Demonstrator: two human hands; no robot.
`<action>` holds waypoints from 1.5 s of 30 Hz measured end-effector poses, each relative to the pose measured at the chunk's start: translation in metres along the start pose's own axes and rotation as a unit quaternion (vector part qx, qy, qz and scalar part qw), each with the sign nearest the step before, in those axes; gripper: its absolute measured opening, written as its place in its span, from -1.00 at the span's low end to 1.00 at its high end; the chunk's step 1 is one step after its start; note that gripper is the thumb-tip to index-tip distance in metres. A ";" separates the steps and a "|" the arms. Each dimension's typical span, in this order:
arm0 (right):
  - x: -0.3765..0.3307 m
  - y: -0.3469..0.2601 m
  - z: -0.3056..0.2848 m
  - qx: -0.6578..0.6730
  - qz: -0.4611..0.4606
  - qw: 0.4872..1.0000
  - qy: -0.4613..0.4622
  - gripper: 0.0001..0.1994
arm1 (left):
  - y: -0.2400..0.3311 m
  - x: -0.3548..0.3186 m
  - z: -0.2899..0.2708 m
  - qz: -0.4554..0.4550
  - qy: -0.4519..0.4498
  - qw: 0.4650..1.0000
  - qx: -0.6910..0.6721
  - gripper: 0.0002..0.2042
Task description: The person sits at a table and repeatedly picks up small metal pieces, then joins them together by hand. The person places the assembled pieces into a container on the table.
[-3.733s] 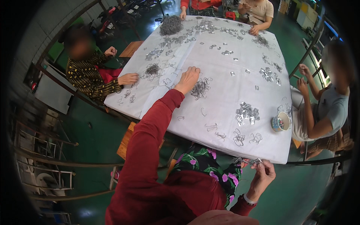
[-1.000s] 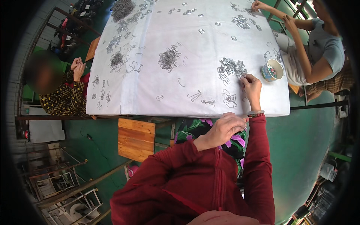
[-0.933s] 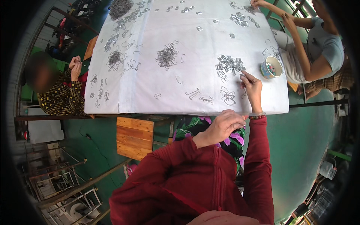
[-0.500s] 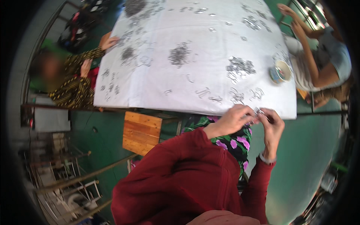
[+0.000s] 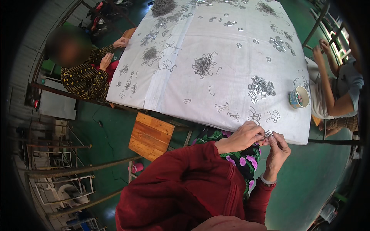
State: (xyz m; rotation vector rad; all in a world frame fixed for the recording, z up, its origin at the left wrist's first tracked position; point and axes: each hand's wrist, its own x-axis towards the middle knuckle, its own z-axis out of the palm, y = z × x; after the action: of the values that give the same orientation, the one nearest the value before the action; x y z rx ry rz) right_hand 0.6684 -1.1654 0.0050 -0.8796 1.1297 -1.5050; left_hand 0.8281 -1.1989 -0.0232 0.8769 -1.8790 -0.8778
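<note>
My left hand and my right hand meet just off the near edge of the white-covered table. The right thumb and fingers pinch a small silver metal buckle. Against it my left fingertips are pressed together; whatever they grip is too small to make out. Beyond my hands lie loose bent wire hooks in little groups. A pile of similar silver buckles sits farther off, with a tangled heap of wire hooks to its left.
A paper tub with small things inside stands near the table's right edge. One person sits at the left side, another at the right. A wooden stool is left of me. More buckles and wire cover the table's far part.
The whole view has shifted and sharpened, so the table sits lower in it. Both my hands stay together at the buckle. The person at the left has moved their hands slightly.
</note>
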 end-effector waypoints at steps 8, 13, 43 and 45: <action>-0.004 -0.002 0.003 0.023 0.060 0.997 0.043 -0.85 | -0.061 0.039 -0.075 -0.014 0.186 0.966 0.181 -0.82; -0.006 0.004 -0.015 -0.009 0.029 1.000 -0.006 -0.83 | -0.161 0.065 -0.156 -0.171 0.119 0.847 0.488 -0.81; -0.021 0.006 -0.008 0.037 0.053 0.997 0.035 -0.86 | 0.026 0.012 -0.012 -0.093 -0.046 0.978 -0.179 -0.92; -0.022 0.006 -0.007 0.049 0.040 0.997 0.038 -0.86 | 0.023 0.012 -0.009 -0.059 -0.047 0.990 -0.123 -0.90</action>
State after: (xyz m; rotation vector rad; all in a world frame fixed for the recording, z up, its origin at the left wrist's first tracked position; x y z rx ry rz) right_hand 0.6683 -1.1425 -0.0027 -0.7089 1.1232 -1.5250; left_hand 0.8263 -1.1994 0.0040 0.8118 -1.7634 -1.2140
